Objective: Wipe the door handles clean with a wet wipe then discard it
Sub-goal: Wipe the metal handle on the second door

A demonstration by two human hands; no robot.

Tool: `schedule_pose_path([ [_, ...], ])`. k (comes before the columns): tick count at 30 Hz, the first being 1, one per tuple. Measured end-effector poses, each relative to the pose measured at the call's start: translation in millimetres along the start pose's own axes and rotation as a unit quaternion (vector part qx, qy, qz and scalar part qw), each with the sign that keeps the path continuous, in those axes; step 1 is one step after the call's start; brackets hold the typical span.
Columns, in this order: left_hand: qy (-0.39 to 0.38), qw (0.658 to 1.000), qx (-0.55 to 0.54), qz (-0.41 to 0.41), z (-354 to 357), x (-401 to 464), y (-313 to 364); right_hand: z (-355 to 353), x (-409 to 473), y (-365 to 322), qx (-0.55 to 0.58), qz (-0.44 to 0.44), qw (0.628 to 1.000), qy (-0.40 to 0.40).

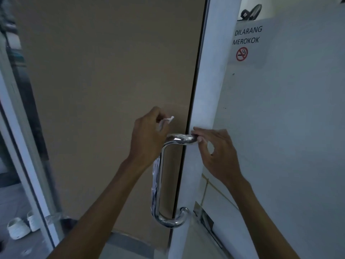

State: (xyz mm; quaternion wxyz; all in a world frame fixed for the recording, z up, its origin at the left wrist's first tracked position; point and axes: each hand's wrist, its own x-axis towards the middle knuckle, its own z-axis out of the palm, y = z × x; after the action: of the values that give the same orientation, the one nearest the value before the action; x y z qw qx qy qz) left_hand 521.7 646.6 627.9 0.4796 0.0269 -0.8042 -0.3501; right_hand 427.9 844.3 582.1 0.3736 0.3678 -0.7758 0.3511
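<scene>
Wet wipe pinched in left hand above door handle.

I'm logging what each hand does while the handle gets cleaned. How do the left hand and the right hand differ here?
The left hand pinches a white wet wipe just above the door handle; the right hand holds no wipe. The right hand's fingertips touch the handle's top bar by the door edge, while the left hand sits at the bar's bend. Both are bare and raised at the handle's top.
</scene>
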Motion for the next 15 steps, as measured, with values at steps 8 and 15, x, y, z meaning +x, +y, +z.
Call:
schedule_pose_path([
  [8,-0.130,0.962,0.098,0.217,26.8,-31.6,6.0,13.6,-8.1,13.3,0.115,0.087,0.990,0.001],
  [15,-0.077,0.932,0.208,0.287,32.3,-50.8,-27.5,12.6,-5.6,20.9,0.112,0.085,0.990,-0.009],
])
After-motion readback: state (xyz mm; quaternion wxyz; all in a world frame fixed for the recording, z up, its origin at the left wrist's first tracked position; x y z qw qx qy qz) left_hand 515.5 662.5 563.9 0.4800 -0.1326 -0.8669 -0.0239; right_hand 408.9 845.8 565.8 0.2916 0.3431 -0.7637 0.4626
